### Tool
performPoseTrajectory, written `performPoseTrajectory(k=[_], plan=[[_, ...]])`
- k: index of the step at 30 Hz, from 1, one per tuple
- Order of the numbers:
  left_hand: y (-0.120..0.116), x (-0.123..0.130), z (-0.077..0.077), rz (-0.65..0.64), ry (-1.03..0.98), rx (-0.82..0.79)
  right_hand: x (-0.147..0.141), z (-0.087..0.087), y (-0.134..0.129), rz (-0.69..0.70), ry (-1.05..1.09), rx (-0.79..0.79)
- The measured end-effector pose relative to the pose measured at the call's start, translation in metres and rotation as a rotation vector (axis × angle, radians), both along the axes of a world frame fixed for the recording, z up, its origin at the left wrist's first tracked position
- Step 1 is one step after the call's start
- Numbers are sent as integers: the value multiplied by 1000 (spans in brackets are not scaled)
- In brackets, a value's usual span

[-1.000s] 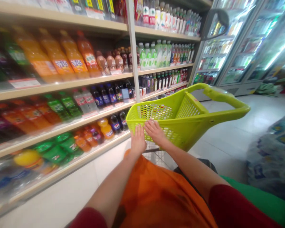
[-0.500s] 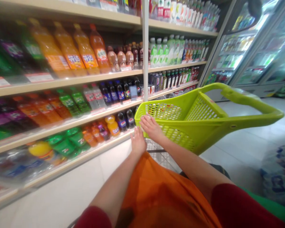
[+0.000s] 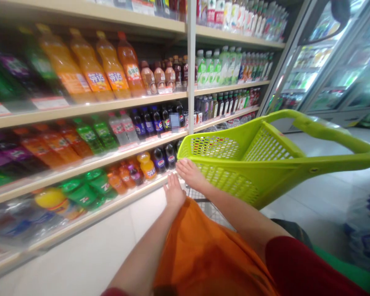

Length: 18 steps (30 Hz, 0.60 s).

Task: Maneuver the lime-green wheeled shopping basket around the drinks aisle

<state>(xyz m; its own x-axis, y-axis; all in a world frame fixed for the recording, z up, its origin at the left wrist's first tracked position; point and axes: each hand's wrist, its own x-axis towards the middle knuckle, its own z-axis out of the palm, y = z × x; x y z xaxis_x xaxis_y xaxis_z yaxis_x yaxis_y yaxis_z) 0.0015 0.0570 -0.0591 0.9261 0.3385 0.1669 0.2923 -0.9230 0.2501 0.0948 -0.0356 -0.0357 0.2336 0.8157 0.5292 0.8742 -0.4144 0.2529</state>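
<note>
A lime-green plastic shopping cart (image 3: 277, 164) stands in front of me, its handle toward the right. My right hand (image 3: 191, 173) is at the cart's near left corner, fingers extended, with nothing seen in it; whether it touches the rim is hard to tell. Just left of it and lower, my left hand (image 3: 174, 190) is spread open and holds nothing. An orange apron (image 3: 209, 250) hangs below both hands.
Shelves (image 3: 160, 98) of drink bottles run along the left and ahead. Orange soda bottles (image 3: 111, 70) stand on an upper shelf. Glass-door coolers (image 3: 323, 70) are at the back right. Wrapped packs (image 3: 365, 230) lie on the floor at right.
Both hands have moved slightly left and down in view, and my right hand has come lower on the cart's corner. The cart appears slightly further right and lower.
</note>
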Motion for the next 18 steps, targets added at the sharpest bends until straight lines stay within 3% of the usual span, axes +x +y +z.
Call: performPoseTrajectory(k=[2,5,8,10,13,15,16,18], plan=[[4,2,2,55,-58,-55,3,6,6,-21,-24,25],[1,8,16,117,-167,-185,3,-2,6,-40,-9,-14],[-15,10,57,89,-351,-390,-4,-14,-3,-60,28,-25],[-27,4,99,-62,-544,-560,-8,-10,-16,-78,24,38],[-42,-10,167,-473,-828,-781,-9,22,-48,-106,-1,152],[-52,-13,202,-635,-937,-813,-3,52,-76,-219,6,223],[-57,-13,214,-622,-970,-767,0,67,-91,-282,13,245],[-69,-10,228,-445,-866,-538,5,90,-122,-399,23,270]])
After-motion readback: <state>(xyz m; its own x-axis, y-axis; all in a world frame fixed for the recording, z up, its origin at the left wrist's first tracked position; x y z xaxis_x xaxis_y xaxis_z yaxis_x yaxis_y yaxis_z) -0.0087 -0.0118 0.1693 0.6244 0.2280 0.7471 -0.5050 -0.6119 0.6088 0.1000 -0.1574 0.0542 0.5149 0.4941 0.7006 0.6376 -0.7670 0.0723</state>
